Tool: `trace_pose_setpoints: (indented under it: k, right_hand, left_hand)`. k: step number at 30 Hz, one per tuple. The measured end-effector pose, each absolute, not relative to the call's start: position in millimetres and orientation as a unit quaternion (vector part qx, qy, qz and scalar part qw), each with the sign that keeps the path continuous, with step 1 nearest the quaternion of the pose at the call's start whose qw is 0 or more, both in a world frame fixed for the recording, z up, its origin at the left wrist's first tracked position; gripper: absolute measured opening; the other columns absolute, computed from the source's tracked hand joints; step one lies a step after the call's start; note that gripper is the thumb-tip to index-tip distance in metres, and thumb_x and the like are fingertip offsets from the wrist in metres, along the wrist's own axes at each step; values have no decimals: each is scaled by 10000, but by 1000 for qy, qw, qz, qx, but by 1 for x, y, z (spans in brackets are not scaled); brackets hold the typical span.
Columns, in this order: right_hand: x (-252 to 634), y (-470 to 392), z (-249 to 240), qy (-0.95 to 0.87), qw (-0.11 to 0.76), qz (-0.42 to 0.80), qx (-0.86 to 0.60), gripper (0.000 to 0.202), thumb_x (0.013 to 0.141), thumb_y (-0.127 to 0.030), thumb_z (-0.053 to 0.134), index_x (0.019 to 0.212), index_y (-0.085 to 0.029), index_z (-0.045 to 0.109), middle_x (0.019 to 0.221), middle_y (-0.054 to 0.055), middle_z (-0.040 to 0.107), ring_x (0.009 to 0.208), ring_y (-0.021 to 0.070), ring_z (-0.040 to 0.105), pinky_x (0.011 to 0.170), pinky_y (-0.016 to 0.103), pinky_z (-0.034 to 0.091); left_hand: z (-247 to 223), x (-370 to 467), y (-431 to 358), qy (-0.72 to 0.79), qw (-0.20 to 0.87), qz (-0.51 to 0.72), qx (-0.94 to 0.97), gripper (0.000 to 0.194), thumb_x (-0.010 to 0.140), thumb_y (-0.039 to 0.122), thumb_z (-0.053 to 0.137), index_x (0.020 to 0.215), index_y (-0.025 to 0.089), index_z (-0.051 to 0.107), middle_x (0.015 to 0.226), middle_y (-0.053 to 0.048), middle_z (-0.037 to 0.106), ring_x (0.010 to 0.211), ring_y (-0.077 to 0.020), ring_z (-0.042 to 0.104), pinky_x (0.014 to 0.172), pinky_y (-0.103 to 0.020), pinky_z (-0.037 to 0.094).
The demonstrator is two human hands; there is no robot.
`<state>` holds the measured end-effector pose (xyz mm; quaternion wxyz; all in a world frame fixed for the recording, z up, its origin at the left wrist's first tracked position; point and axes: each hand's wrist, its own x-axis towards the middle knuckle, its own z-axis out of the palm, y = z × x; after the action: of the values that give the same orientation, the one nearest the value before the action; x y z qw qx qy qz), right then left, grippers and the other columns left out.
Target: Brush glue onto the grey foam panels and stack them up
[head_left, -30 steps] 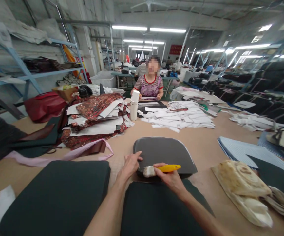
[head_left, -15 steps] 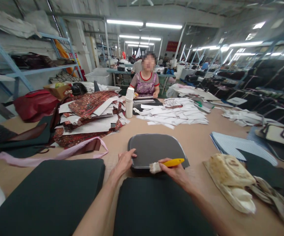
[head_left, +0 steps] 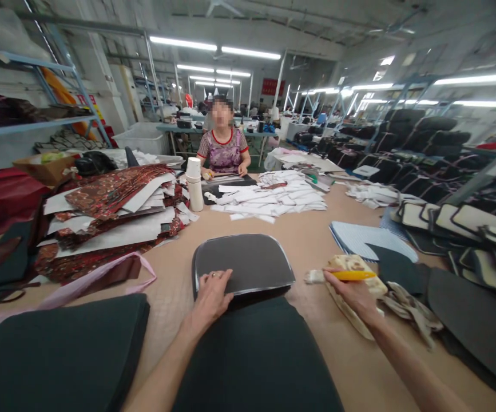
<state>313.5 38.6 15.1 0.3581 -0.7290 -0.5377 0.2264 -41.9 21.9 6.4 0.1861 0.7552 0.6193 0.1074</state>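
Yellow-handled brush (head_left: pixel 353 276) being grasped by fingers of right hand (head_left: pixel 356 296), near stained bundle (head_left: pixel 353 263). Grey panel (head_left: pixel 252 260), on worktop (head_left: pixel 168 277) beyond dark green piece (head_left: pixel 254 360), being touched by left hand (head_left: pixel 213 294), fingers unclenched, nothing being grasped. Risk: panel possibly being shifted if pressed unevenly; bundle perhaps being snagged by lowered brush.

Grey panel (head_left: pixel 252 260) flat; yellow-handled brush (head_left: pixel 353 276) to its right.
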Motion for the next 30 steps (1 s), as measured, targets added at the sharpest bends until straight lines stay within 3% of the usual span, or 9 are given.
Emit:
trace_pose_setpoints:
  k: [4,10,16,23,27,30]
  right_hand:
    - [294,50,14,-535,406,241,-701,419,694,-500,552,904,-164,688,590,8,622,535,180,561,581,307,447]
    - [285,48,-2,-550,430,256,-669,321,679,-467,579,815,-197,685,834,52,705,828,240,637,790,354,475]
    - [296,20,1,-557,443,249,-657,304,695,-462,581,831,-210,682,890,54,709,907,253,635,876,392,464]
    - [294,22,8,-560,483,200,-643,280,680,-486,562,752,-250,694,732,43,690,800,263,647,793,387,508]
    - [303,17,1,-557,474,228,-642,319,676,-516,566,819,-263,696,763,28,700,666,231,639,696,354,525]
    - [309,9,1,-545,463,249,-653,398,700,-547,557,950,-259,670,608,-6,653,583,212,626,687,349,522]
  left_hand:
    - [3,-18,23,623,176,71,759,616,701,131,542,1297,199,400,1263,-114,509,1133,-286,457,899,-399,364]
    - [5,-14,28,639,164,41,750,612,710,82,498,1296,210,378,1237,-103,519,1104,-270,461,884,-379,377]
    - [12,-17,27,626,180,49,757,449,720,77,516,1148,202,468,1155,-80,559,1044,-229,493,893,-341,369]
    - [19,-23,23,608,179,61,771,171,782,98,444,893,209,509,955,-44,607,903,-192,538,855,-306,380]
    - [16,-17,20,628,165,82,756,246,756,37,383,867,216,511,898,-51,603,872,-193,547,846,-318,385]
    - [12,-14,21,650,151,112,737,284,697,14,405,861,222,508,887,-52,594,864,-203,546,795,-323,406]
